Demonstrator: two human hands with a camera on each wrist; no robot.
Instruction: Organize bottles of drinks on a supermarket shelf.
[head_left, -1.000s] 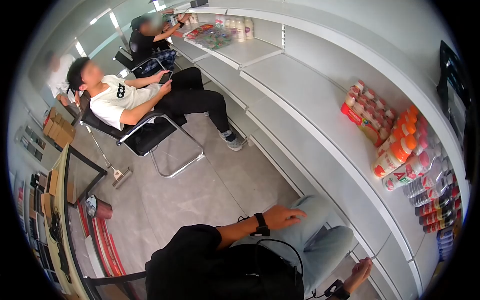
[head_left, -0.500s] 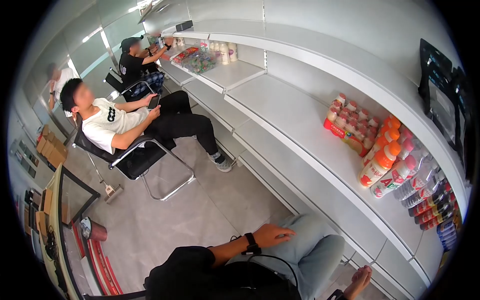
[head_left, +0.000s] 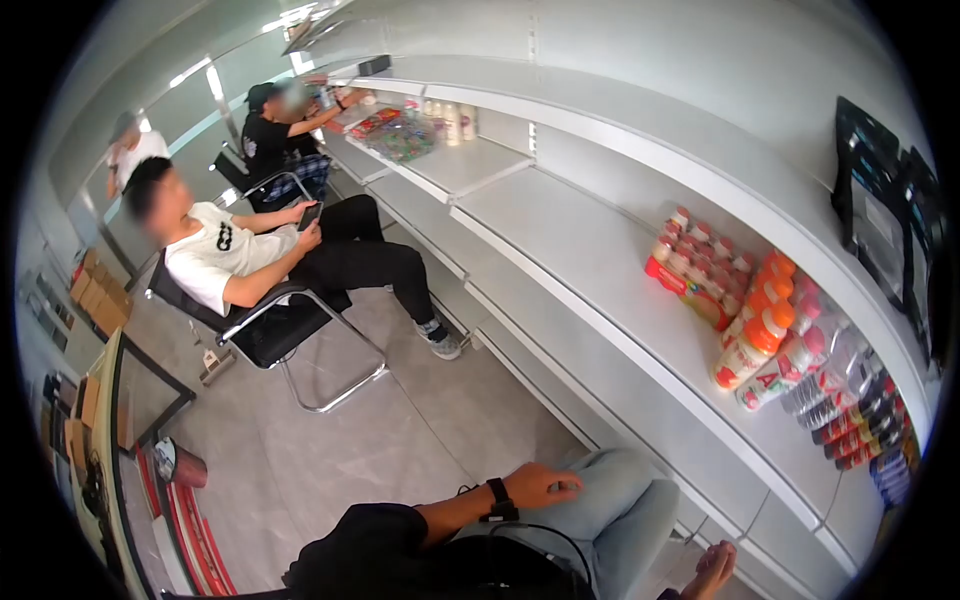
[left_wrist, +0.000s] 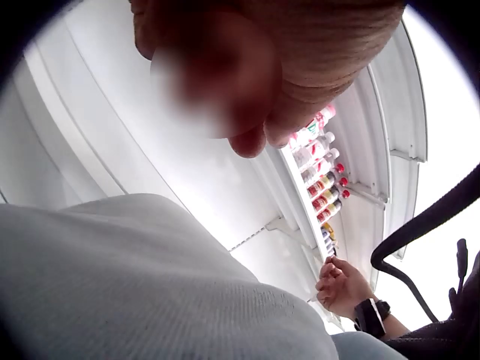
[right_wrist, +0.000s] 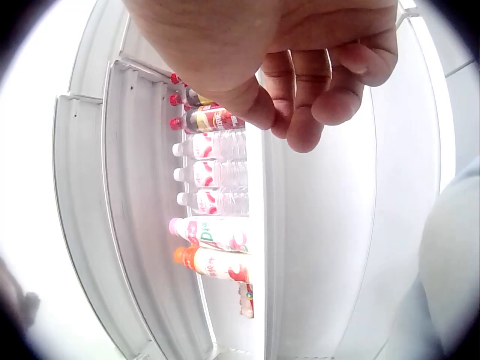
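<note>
My left hand (head_left: 543, 486) rests on the light blue jeans (head_left: 620, 500), fingers loosely bent, a black band on the wrist. Nothing is in it. Beside the knee, near the lower shelf edge, hangs my right hand (head_left: 712, 570), its fingers loosely curled and holding nothing. In the right wrist view the right hand's fingers (right_wrist: 304, 124) bend over a white shelf. The left wrist view has the left hand (left_wrist: 262, 60) large and partly blurred above the jeans, with the right hand (left_wrist: 345, 289) lower right.
White shelves (head_left: 580, 260) curve along the right, bearing a red pack of small bottles (head_left: 700, 270), orange-capped bottles (head_left: 755, 345) and dark red-labelled bottles (head_left: 855, 435). A person (head_left: 235, 250) sits in a black chair with a phone; others are behind. A bin (head_left: 182, 465) stands at left.
The head view has shifted, so the shelves and seated person sit farther left than at first. The standing person at the back has changed pose. Both hands keep nearly the same place and pose.
</note>
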